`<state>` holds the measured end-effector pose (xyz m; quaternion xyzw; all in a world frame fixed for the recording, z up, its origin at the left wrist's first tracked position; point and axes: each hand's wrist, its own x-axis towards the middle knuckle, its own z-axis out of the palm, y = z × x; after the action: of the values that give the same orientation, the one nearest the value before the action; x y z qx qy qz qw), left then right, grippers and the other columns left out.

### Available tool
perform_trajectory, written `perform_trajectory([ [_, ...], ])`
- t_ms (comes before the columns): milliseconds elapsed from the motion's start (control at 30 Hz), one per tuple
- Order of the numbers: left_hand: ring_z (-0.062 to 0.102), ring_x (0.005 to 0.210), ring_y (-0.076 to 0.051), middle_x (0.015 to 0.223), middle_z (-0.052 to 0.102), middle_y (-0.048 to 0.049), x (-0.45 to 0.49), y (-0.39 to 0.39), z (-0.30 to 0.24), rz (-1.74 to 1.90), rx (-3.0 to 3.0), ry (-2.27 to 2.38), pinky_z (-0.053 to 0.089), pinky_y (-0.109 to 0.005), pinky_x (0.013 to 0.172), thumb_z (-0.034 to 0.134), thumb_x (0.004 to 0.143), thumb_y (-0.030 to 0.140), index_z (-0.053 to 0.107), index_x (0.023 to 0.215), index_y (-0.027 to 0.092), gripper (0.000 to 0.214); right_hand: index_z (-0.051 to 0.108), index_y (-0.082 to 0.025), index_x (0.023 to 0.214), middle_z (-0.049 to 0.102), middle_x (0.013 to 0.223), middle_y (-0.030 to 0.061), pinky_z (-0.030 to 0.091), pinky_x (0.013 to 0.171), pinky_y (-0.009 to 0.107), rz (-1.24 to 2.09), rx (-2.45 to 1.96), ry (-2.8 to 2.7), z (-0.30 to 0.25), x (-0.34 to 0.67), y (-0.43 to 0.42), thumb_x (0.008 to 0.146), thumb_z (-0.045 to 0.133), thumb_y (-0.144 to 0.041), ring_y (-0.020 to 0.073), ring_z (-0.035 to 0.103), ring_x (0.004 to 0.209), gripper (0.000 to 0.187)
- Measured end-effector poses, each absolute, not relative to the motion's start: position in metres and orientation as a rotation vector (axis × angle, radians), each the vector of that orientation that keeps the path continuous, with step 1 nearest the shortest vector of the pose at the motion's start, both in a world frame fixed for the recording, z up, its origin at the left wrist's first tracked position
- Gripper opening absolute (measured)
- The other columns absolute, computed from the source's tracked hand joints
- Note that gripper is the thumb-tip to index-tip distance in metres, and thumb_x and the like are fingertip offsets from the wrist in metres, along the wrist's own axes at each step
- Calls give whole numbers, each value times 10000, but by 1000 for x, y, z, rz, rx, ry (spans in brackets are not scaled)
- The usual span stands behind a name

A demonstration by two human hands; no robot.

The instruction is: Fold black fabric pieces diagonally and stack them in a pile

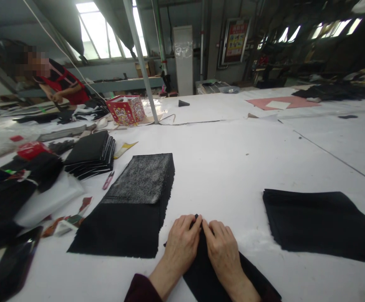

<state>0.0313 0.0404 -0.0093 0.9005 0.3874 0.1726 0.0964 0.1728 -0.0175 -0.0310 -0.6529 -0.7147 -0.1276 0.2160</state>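
My left hand (184, 239) and my right hand (221, 247) meet at the top tip of a black fabric piece (205, 272) on the white table. The fingers of both hands are closed, pinching the cloth at that tip. The rest of the piece runs down between and under my hands toward me. To the left lies a stack of black fabric pieces (128, 228), its far part covered by a speckled grey layer (143, 178). Another stack of black fabric (320, 222) lies to the right.
Pink thread snips (108, 180) lie beside a folded black stack (88, 153) at left. A dark phone-like slab (14, 264) is near the left edge. A pole (143, 63) rises behind a red box (125, 110). A person (66, 84) works at the far left.
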Motion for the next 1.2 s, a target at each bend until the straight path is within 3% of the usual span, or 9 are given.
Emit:
perform_trajectory([
  [400, 535, 998, -223, 1116, 583, -69, 33, 38, -7, 544, 2619, 1178, 482, -407, 909, 401, 938, 114, 511, 1314, 225, 407, 532, -137, 1187, 540, 859, 71, 382, 694, 359, -456, -1700, -1944, -40, 174, -15, 945, 308, -54, 216, 500, 767, 340],
  [600, 539, 1019, -228, 1155, 583, -68, 32, 38, -15, 584, 2651, 1230, 472, -412, 940, 451, 896, 110, 475, 1346, 234, 467, 549, -136, 1203, 562, 886, 74, 384, 651, 330, -605, -1569, -2030, -61, 190, -9, 892, 390, -55, 204, 521, 763, 359],
  [833, 542, 956, -221, 1104, 578, -76, 33, 39, -6, 449, 2740, 1201, 502, -358, 845, 462, 913, 129, 519, 1290, 226, 394, 591, -195, 1155, 564, 873, 64, 381, 616, 315, -633, -1529, -1980, -63, 192, -6, 840, 431, -38, 199, 537, 726, 387],
  [1000, 548, 994, -225, 1125, 580, -74, 33, 32, -5, 434, 2760, 1254, 492, -381, 904, 440, 915, 119, 504, 1316, 214, 416, 580, -221, 1135, 582, 885, 55, 389, 623, 313, -621, -1545, -1945, -63, 190, -7, 828, 450, -21, 206, 548, 737, 389],
  [1200, 489, 1205, -258, 1340, 520, -99, 30, 29, -9, 674, 2804, 1320, 401, -430, 1051, 459, 936, 205, 415, 1403, 192, 470, 594, -200, 1081, 585, 882, 62, 407, 628, 324, -648, -1572, -1926, -63, 189, -5, 825, 464, -16, 209, 561, 739, 341],
])
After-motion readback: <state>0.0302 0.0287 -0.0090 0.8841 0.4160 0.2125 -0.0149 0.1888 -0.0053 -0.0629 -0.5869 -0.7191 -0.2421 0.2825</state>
